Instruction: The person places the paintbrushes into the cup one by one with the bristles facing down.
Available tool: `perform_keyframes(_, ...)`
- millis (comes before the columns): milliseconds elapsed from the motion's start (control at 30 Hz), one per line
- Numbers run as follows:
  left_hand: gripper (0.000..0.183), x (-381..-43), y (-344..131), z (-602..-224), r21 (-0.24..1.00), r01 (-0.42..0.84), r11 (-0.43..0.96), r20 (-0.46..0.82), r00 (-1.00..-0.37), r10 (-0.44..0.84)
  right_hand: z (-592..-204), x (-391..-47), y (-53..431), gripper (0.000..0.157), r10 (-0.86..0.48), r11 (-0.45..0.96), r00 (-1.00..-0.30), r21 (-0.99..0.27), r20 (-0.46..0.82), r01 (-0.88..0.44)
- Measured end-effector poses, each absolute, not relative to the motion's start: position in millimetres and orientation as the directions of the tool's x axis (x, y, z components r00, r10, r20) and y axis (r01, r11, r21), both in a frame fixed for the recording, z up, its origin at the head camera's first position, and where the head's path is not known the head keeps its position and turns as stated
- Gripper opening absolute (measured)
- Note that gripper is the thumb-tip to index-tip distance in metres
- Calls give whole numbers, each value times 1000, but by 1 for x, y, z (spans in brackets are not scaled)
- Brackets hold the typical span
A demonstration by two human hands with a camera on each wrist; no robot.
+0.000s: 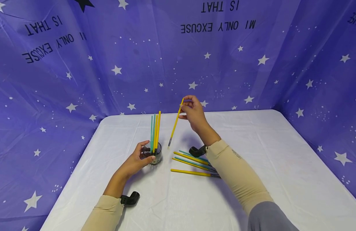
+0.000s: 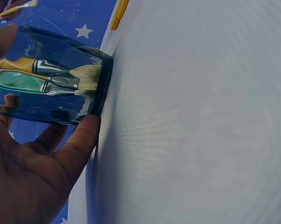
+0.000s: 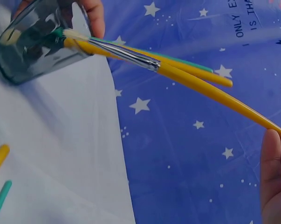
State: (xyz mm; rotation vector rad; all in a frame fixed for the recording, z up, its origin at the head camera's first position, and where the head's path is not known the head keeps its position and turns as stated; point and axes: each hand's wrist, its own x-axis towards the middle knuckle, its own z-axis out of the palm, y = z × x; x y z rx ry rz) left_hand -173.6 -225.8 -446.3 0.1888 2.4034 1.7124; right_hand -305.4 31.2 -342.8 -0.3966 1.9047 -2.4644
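Left hand point(image 1: 134, 164) grasping a glass point(image 2: 42, 105), a person's right hand point(image 1: 195, 114) pinches a yellow paintbrush point(image 1: 175, 123) beside it, apparently a filling step calling for bristles point(image 3: 76, 35) aimed inside.

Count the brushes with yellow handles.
6 visible: one yellow brush in the right hand, two yellow brushes in the glass, three yellow brushes on the table. More may hide behind the right sleeve.

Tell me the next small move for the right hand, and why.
Probably ease the yellow brush left and lower it into the glass: the right hand holds it bristles down, to the right of the glass. The left hand grips the glass, where other brushes stand bristles down.
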Motion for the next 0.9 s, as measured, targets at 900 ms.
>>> perform_keyframes(900,81,-174,-225,-446,950,-8,312,-78,-974,213,-369,-283,-18,28,-261,-170,-937,-966,234,-194)
